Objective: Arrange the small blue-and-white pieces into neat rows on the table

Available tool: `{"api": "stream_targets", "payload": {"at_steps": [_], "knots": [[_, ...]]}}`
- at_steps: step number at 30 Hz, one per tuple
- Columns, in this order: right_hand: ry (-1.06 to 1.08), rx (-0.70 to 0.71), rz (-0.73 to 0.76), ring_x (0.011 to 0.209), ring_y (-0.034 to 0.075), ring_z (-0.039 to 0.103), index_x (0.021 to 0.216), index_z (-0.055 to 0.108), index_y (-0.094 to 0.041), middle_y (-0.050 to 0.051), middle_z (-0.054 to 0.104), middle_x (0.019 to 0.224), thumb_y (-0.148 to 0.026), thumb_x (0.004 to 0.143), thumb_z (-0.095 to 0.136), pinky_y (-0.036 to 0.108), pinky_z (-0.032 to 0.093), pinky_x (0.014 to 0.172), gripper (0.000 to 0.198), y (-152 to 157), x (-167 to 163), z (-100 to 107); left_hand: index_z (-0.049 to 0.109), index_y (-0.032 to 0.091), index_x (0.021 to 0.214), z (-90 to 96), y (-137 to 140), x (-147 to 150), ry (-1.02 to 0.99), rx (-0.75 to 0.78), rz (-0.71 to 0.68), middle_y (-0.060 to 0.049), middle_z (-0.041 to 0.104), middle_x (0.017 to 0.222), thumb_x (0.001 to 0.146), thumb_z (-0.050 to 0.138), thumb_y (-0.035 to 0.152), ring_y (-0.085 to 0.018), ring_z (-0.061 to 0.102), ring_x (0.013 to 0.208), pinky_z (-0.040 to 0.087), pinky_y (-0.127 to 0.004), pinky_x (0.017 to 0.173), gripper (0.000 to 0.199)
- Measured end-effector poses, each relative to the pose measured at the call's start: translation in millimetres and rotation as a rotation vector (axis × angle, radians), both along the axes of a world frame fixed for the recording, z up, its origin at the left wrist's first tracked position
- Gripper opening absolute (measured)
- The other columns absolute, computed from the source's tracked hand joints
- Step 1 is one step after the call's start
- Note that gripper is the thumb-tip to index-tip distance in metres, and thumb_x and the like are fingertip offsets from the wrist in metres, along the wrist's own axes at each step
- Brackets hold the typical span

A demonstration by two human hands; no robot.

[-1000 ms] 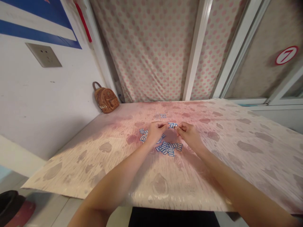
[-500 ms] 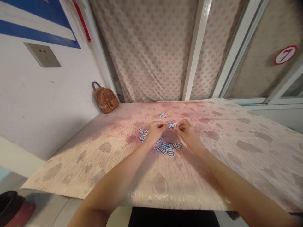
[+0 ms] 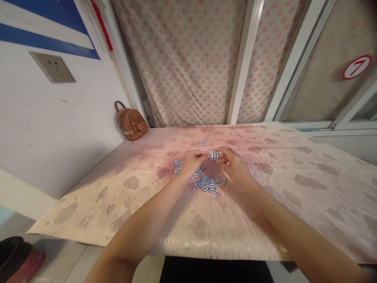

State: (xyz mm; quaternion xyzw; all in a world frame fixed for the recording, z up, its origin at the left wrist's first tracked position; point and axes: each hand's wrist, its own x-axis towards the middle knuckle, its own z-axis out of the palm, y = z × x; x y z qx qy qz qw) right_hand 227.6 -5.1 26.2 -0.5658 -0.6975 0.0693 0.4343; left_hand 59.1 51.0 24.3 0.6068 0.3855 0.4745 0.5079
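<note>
A small white card with blue stripes (image 3: 214, 155) is held just above the table between my two hands. My left hand (image 3: 194, 162) pinches its left end between thumb and fingers. At its right end, my right hand (image 3: 234, 162) has the thumb at the lower edge and the index finger at the upper edge. Below the hands lies a loose pile of similar blue-and-white cards (image 3: 208, 184). More such cards (image 3: 177, 166) lie beside my left hand, partly hidden by it. Farther back, a few cards (image 3: 202, 143) sit neatly grouped.
The table (image 3: 265, 216) has a patterned pinkish cover. A small brown backpack (image 3: 134, 124) leans on the wall at the back left. Behind the table hang dotted curtains (image 3: 191, 63). A dark and red bin (image 3: 23, 261) stands on the floor at lower left.
My right fingers have shifted on the card, the index finger now reaching along its upper edge. More of the card's striped face shows. My left hand has barely moved.
</note>
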Motion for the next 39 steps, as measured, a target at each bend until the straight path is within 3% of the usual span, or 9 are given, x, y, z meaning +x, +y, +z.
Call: {"api": "stream_targets", "payload": {"at_steps": [3, 6, 9, 14, 20, 25, 29, 32, 39], "knots": [[0.028, -0.091, -0.014, 0.069, 0.016, 0.059, 0.103, 0.06, -0.021, 0.002, 0.064, 0.082, -0.03, 0.079, 0.061, 0.028, 0.044, 0.063, 0.025, 4.5, 11.7, -2.6, 0.077, 0.013, 0.074, 0.5, 3.6, -2.6, 0.027, 0.006, 0.051, -0.003, 0.07, 0.064, 0.074, 0.071, 0.027, -0.011, 0.056, 0.056, 0.041, -0.022, 0.056, 0.015], [-0.13, -0.302, 0.079, 0.068, 0.017, 0.06, 0.077, 0.06, -0.022, 0.001, 0.065, 0.073, -0.028, 0.075, 0.062, 0.029, 0.042, 0.062, 0.006, 3.9, 24.7, -4.5, 0.078, 0.015, 0.076, 1.2, 6.8, -5.6, 0.045, 0.006, 0.097, -0.004, 0.072, 0.069, 0.074, 0.072, 0.025, -0.012, 0.06, 0.06, 0.045, -0.023, 0.061, 0.012], [-0.29, -0.443, 0.169, 0.063, 0.017, 0.058, 0.072, 0.058, -0.023, 0.002, 0.065, 0.072, -0.026, 0.067, 0.066, 0.028, 0.038, 0.055, 0.01, -2.1, 29.3, -5.3, 0.078, 0.015, 0.076, 2.6, 7.7, -6.5, 0.048, -0.008, 0.12, -0.004, 0.073, 0.071, 0.074, 0.072, 0.023, -0.012, 0.061, 0.061, 0.047, -0.023, 0.062, 0.01], [-0.36, -0.465, 0.193, 0.063, 0.018, 0.058, 0.077, 0.059, -0.023, 0.003, 0.067, 0.075, -0.021, 0.062, 0.071, 0.028, 0.037, 0.053, 0.019, -11.3, 20.7, -4.6, 0.078, 0.014, 0.076, 3.5, 6.9, -5.3, 0.065, -0.01, 0.115, -0.005, 0.073, 0.071, 0.075, 0.071, 0.023, -0.012, 0.061, 0.06, 0.046, -0.024, 0.062, 0.011], [-0.335, -0.435, 0.192, 0.059, 0.017, 0.057, 0.071, 0.06, -0.023, 0.003, 0.066, 0.068, -0.011, 0.071, 0.055, 0.028, 0.036, 0.054, 0.013, -6.6, 24.9, -3.6, 0.078, 0.014, 0.076, 0.4, 7.6, -5.6, 0.068, 0.007, 0.121, -0.005, 0.074, 0.072, 0.075, 0.07, 0.022, -0.012, 0.06, 0.06, 0.045, -0.023, 0.061, 0.011], [-0.062, -0.275, 0.071, 0.062, 0.017, 0.059, 0.074, 0.063, -0.022, 0.002, 0.066, 0.066, -0.017, 0.077, 0.048, 0.027, 0.04, 0.059, 0.016, 3.9, 30.5, 4.6, 0.078, 0.015, 0.074, -2.2, 9.4, -4.9, 0.081, 0.02, 0.123, -0.005, 0.074, 0.07, 0.075, 0.07, 0.024, -0.013, 0.061, 0.061, 0.044, -0.023, 0.059, 0.012], [0.182, -0.223, 0.017, 0.058, 0.015, 0.056, 0.069, 0.064, -0.02, 0.0, 0.061, 0.062, -0.028, 0.078, 0.052, 0.027, 0.04, 0.056, 0.017, 3.7, 25.1, 13.5, 0.078, 0.015, 0.073, -6.6, 10.5, -2.0, 0.037, 0.038, 0.117, -0.004, 0.073, 0.069, 0.075, 0.07, 0.022, -0.013, 0.061, 0.061, 0.044, -0.023, 0.06, 0.011], [0.267, -0.242, 0.022, 0.052, 0.013, 0.05, 0.062, 0.062, -0.02, -0.002, 0.054, 0.053, -0.037, 0.077, 0.058, 0.026, 0.038, 0.051, 0.023, 0.4, 20.8, 16.9, 0.078, 0.014, 0.074, -9.6, 10.2, -0.4, 0.049, 0.075, 0.119, -0.003, 0.072, 0.067, 0.075, 0.07, 0.024, -0.013, 0.06, 0.058, 0.04, -0.022, 0.056, 0.012], [0.648, -0.363, 0.152, 0.059, 0.016, 0.066, 0.067, 0.06, -0.019, 0.006, 0.071, 0.068, -0.041, 0.072, 0.069, 0.029, 0.056, 0.062, 0.025, -0.9, 6.9, 12.1, 0.078, 0.013, 0.08, -8.9, 2.1, 1.9, 0.03, 0.136, 0.079, -0.006, 0.076, 0.079, 0.077, 0.069, 0.026, -0.015, 0.065, 0.066, 0.044, -0.023, 0.061, 0.017]]}}
